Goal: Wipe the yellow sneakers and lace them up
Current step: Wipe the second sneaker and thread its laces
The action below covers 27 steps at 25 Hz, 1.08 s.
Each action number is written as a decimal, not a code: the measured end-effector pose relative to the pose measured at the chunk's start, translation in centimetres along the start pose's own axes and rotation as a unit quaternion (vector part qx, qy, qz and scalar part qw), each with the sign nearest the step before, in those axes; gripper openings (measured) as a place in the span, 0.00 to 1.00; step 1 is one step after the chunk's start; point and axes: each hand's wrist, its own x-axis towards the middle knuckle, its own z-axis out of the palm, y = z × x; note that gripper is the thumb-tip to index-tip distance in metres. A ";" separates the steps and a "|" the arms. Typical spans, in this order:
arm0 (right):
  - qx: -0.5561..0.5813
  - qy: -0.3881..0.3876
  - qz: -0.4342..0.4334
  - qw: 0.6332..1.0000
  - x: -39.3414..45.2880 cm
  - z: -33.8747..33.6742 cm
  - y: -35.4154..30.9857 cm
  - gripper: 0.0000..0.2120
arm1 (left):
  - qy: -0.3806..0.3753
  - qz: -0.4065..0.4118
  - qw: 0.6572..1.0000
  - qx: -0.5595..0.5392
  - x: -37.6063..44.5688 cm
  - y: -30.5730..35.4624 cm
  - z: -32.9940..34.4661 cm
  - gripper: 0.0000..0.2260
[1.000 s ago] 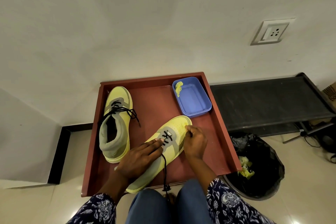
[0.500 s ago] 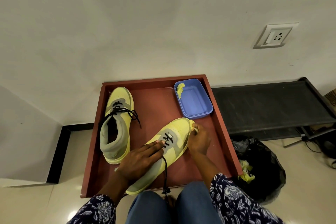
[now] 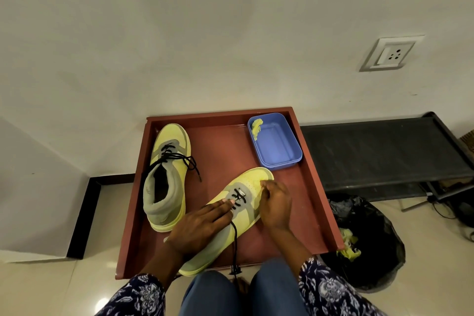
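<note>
Left hand (image 3: 202, 226) fingers straight and together, pressing flat on the tongue and laces of the near yellow sneaker (image 3: 246, 187), angled across the red tray (image 3: 315, 187). Right hand (image 3: 277, 202) fingers curled, pinching something small and yellowish at the toe side; too small to tell what. Second yellow sneaker (image 3: 166, 161) upright at tray's left, laced. Blue tub (image 3: 279, 146) in far right corner, holding a yellow wad (image 3: 256, 127).

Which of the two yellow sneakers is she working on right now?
The right sneaker, lying slantwise nearest her: both hands are on it. The left sneaker, by the tray's left wall, lies untouched.
</note>
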 end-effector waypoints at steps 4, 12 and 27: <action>-0.115 -0.073 -0.034 0.990 3.8 -0.7 -0.9 0.16 | -0.005 -0.002 1.000 0.000 -0.1 0.1 0.1 0.15; -0.104 -0.080 -0.107 0.986 -0.8 0.3 -2.0 0.16 | 0.000 0.000 1.000 0.000 0.1 0.1 0.0 0.14; -0.196 -0.107 -0.052 0.973 4.8 0.4 -3.2 0.13 | 0.010 0.002 1.000 0.003 0.3 0.2 -0.2 0.14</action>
